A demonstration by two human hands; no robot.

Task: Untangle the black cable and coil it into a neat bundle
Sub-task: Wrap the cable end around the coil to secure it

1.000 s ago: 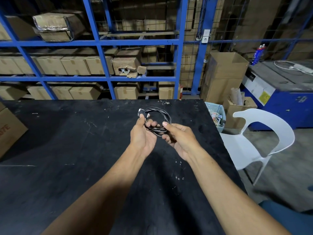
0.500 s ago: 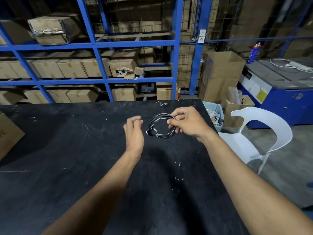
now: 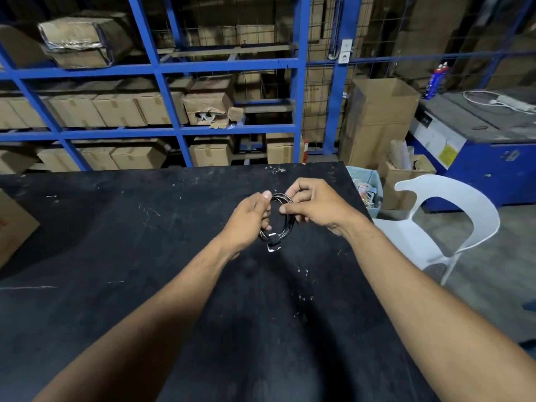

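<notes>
The black cable (image 3: 285,232) is wound into a small round coil, held upright just above the black table (image 3: 116,256). Its silver plug ends hang at the bottom of the coil. My left hand (image 3: 249,220) pinches the coil's left side between thumb and fingers. My right hand (image 3: 316,206) grips the top right of the coil, thumb and forefinger closed on the strands. Part of the coil is hidden behind my fingers.
A cardboard box (image 3: 13,224) sits at the table's left edge. A white plastic chair (image 3: 446,221) and a bin (image 3: 367,187) stand right of the table. Blue racks (image 3: 162,68) with cartons fill the background beyond the far edge.
Half a second ago only my right hand held the coil, with the left open beside it. Now my left hand has closed on the coil's left side.
</notes>
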